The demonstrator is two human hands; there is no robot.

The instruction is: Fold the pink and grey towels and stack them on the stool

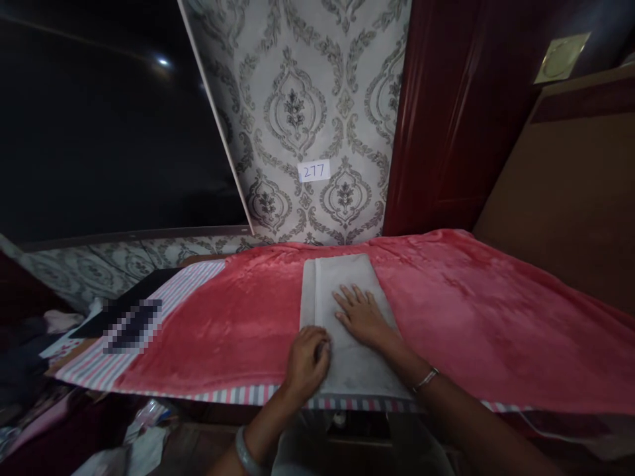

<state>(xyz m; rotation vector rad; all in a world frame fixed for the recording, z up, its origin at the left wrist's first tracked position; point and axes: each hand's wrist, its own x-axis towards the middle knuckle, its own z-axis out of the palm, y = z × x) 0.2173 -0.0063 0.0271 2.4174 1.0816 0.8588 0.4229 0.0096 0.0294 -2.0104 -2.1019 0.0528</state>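
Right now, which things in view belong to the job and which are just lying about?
In the job: folded gray cloth; right hand, flat on it; left hand; red blanket underneath.

Just around: television; number card on the wall; cardboard; lower-left clutter.

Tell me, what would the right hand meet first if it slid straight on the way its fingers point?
Probably the red blanket: the right hand lies on the grey cloth and points towards that cloth's far left corner. Exact depth is hard to judge.
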